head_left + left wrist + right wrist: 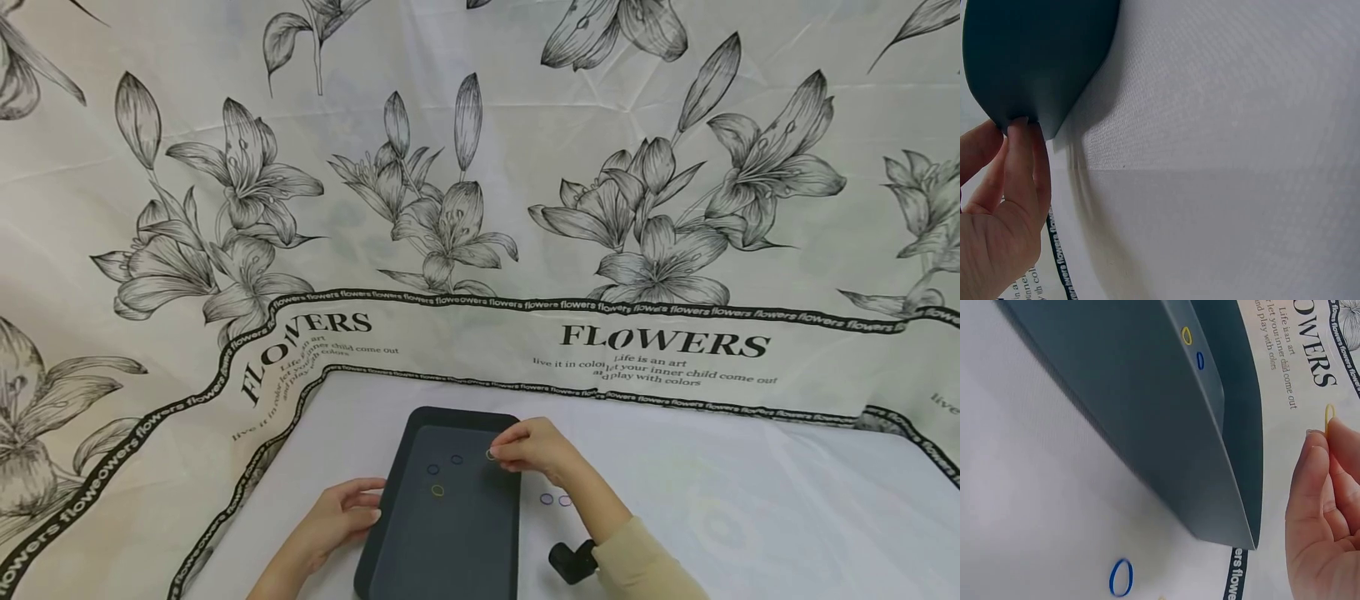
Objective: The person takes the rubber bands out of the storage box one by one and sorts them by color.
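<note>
My right hand (536,450) pinches a thin yellow ring (1329,406), like a small rubber band, between thumb and fingertips. It is over the far right edge of a dark blue-grey rectangular tray (457,546). Inside the tray lie two blue rings, one nearer (432,470) and one farther (457,460), with a yellow ring (438,491) close by. At the tray's left side, my left hand (330,525) holds the edge with thumb and fingertips. The left wrist view shows these fingertips against the tray wall (1041,62); their exact hold is partly hidden.
Right of the tray, a blue ring (547,499) and a pinkish-purple ring (565,501) lie on the white tabletop (750,500). A black bent tube-like object (572,562) is by the right sleeve (645,562). A flower-printed cloth (480,250) hangs behind.
</note>
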`<state>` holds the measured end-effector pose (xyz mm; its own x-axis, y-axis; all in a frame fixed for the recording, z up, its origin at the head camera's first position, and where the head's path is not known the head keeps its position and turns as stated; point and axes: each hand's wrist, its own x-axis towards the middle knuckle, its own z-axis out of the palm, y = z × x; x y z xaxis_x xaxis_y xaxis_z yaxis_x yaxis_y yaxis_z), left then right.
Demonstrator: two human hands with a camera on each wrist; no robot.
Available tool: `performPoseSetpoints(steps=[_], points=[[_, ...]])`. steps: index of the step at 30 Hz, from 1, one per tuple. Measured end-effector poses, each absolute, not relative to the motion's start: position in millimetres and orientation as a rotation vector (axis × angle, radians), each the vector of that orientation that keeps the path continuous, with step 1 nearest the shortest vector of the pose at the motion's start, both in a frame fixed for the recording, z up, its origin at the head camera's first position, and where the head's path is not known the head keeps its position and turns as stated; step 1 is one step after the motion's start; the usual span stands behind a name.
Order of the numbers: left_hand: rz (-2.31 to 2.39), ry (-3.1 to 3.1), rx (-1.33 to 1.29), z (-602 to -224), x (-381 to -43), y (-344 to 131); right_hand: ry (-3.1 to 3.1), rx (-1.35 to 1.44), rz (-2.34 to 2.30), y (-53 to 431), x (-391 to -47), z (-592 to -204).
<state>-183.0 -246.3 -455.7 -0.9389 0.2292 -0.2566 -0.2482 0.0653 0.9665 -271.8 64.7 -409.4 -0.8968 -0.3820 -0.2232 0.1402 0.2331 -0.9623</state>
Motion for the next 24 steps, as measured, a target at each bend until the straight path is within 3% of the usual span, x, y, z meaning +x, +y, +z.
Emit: performPoseSetpoints(steps=[24], points=[[1.921, 2.023, -0.046, -454, -184, -246, 1.994, -0.093, -1.875, 103, -269, -404]])
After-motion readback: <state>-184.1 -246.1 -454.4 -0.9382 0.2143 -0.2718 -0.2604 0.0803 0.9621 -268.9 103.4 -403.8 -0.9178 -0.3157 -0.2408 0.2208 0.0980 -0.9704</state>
